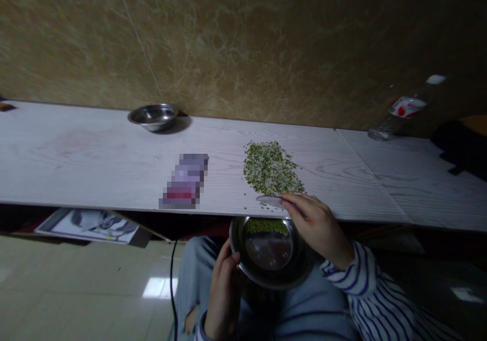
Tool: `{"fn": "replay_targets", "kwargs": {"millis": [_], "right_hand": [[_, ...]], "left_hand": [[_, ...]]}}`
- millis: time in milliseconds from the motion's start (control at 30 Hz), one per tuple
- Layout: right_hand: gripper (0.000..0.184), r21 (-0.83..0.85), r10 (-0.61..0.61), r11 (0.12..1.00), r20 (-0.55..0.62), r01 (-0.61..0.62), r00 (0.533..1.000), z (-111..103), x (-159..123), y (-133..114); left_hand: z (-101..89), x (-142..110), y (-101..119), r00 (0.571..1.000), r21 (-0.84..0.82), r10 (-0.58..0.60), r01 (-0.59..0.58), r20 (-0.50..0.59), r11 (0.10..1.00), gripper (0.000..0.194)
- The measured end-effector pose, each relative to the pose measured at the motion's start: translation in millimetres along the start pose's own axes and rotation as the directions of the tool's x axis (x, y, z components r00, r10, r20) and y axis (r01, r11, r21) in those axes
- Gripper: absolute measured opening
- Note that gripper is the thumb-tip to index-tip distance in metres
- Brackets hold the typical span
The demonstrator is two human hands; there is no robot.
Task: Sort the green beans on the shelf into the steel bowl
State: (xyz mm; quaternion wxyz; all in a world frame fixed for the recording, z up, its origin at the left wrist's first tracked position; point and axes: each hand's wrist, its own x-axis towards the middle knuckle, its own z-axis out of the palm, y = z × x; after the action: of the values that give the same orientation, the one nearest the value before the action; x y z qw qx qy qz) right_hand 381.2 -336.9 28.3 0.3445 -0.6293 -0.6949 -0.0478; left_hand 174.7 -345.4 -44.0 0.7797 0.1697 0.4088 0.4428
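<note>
Small green beans [266, 166], which look like mung beans, lie spread over the white table, with white flecks that may be grains among them. At the near edge of the spread, my right hand [317, 222] grips what looks like a metal spoon [269, 200] by its handle; the oval end lies low over the tabletop and points left. My left hand [226, 275] holds the left rim of a steel bowl [262, 280] just below the table edge, over my lap. Green beans [266, 226] are gathered along the bowl's far inside wall.
A smaller steel bowl [154, 117] stands by the wall. A blurred-out flat object [186, 178] lies left of the beans. To the right are a clear plastic bottle [407, 107] and a dark item [462, 145]. An open drawer [142, 237] juts out below; a black cable [173, 285] hangs down.
</note>
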Motion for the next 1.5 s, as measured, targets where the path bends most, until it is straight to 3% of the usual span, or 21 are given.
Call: {"fn": "replay_targets", "kwargs": {"millis": [300,633,833,1000,1167,1500], "right_hand": [[0.024,-0.092,0.032,0.995,-0.06,-0.037,0.998,-5.1,-12.7,-4.9],[0.026,-0.069,0.03,0.997,-0.06,-0.034,0.998,17.7,-11.7,-45.9],[0.024,-0.044,0.057,0.997,-0.077,-0.061,0.995,15.6,3.8,-35.8],[0.026,-0.003,0.062,0.998,-0.011,-0.062,0.998,25.1,22.6,-27.6],[0.025,0.036,0.051,0.998,0.038,-0.052,0.998,33.0,23.2,-30.9],[0.02,0.183,-0.105,0.981,0.194,0.069,0.975,23.8,17.3,-36.0]], "left_hand": [[4.0,2.0,-7.8,1.0,0.02,0.02,-0.021,0.012,1.0,0.05],[-0.9,1.1,-7.4,0.997,0.029,0.051,-0.049,-0.05,0.998,0.062],[-4.8,1.2,-3.4,0.997,0.026,0.062,-0.061,-0.05,0.998,0.061],[-7.4,-0.5,3.9,0.996,0.021,0.058,-0.057,-0.07,0.998,0.062],[-17.3,3.6,14.4,0.993,0.029,0.081,-0.078,-0.091,0.997,0.059],[-30.6,8.1,27.5,0.98,0.097,0.139,-0.126,-0.144,0.987,0.055]]}}
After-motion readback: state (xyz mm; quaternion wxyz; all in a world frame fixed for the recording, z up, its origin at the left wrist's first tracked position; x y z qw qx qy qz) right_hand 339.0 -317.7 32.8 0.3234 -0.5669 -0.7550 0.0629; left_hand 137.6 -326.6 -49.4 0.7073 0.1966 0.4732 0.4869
